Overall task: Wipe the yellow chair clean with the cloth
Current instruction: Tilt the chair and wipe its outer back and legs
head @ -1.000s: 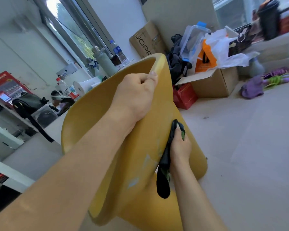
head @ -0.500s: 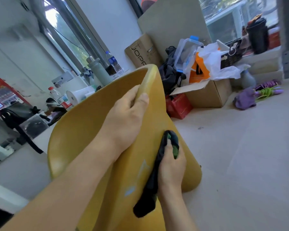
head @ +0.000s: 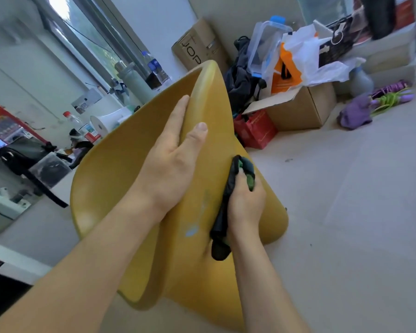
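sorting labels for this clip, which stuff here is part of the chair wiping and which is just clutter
In the job: yellow chair; cloth; left hand steadying the chair; right hand holding the cloth.

Lying about: cardboard box; red box; purple cloth; water bottle.

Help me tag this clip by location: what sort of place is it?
Probably a cluttered office or storeroom: open cardboard boxes stuffed with bags on a bare floor, drink bottles lined along the window sill.

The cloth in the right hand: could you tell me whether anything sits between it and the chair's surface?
Nothing visible does. The right hand presses the cloth straight against the chair; the left hand grips the edge above it.
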Action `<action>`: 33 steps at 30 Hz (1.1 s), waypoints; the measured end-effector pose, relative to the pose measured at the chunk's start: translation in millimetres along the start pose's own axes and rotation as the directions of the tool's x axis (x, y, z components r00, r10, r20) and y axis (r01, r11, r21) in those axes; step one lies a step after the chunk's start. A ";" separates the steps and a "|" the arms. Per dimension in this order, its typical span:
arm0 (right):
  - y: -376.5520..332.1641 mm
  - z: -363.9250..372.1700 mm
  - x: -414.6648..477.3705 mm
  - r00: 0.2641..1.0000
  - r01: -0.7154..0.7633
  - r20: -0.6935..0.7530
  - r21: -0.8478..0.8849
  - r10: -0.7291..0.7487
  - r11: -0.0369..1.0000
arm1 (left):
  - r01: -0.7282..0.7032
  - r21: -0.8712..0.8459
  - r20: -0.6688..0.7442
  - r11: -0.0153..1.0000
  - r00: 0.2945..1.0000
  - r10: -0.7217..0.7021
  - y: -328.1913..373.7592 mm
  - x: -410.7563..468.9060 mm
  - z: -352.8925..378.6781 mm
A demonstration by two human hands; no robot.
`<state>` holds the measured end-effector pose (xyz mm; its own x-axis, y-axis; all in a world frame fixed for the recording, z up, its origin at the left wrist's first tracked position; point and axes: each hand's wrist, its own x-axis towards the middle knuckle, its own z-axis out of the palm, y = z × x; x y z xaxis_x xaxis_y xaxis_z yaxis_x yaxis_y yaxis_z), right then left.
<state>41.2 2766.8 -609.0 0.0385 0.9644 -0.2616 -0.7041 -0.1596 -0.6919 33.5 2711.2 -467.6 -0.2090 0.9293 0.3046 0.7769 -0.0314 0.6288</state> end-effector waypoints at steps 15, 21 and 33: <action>100.4 -5.8 13.2 0.918 -0.382 0.072 -0.097 0.390 0.919 | -0.062 0.173 -0.005 0.983 0.998 0.064 -8.7 -5.9 -2.0; 10.2 13.0 -19.2 0.974 0.226 0.022 0.068 -0.228 0.972 | -0.081 0.028 -0.028 0.996 0.996 0.082 -13.2 16.8 -11.3; 32.6 9.9 -17.8 0.980 -0.152 -0.114 0.095 0.163 0.984 | -0.075 -0.037 -0.040 0.997 0.996 0.073 -14.1 24.7 8.1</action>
<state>10.6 2746.6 -620.3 0.0042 0.8949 -0.4462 -0.7661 -0.2839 -0.5767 22.1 2737.6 -474.7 -0.1752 0.9088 0.3786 0.7680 -0.1145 0.6302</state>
